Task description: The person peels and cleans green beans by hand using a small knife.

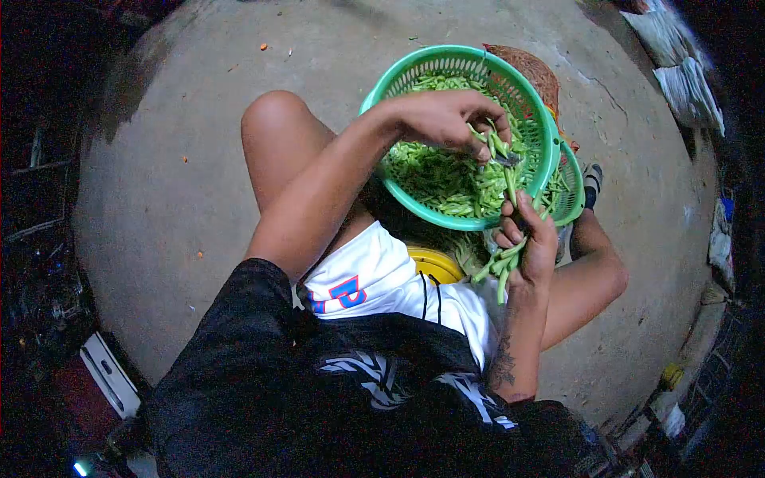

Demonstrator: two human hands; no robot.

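Large green plastic basket in front of me holds many cut green bean pieces. Over its right side, my left hand is closed, fingertips pinching the upper ends of some green beans. My right hand, just outside the near right rim, is closed around the long beans, whose lower ends stick out toward my lap. A small dark blade-like piece shows between the two hands, against the beans; I cannot make out which hand holds it.
A second green basket with green pieces sits behind the large one's right side. Beyond the rim lies a reddish-brown mesh sack. A yellow round container is between my legs. Pale sacks lie at the concrete floor's right edge.
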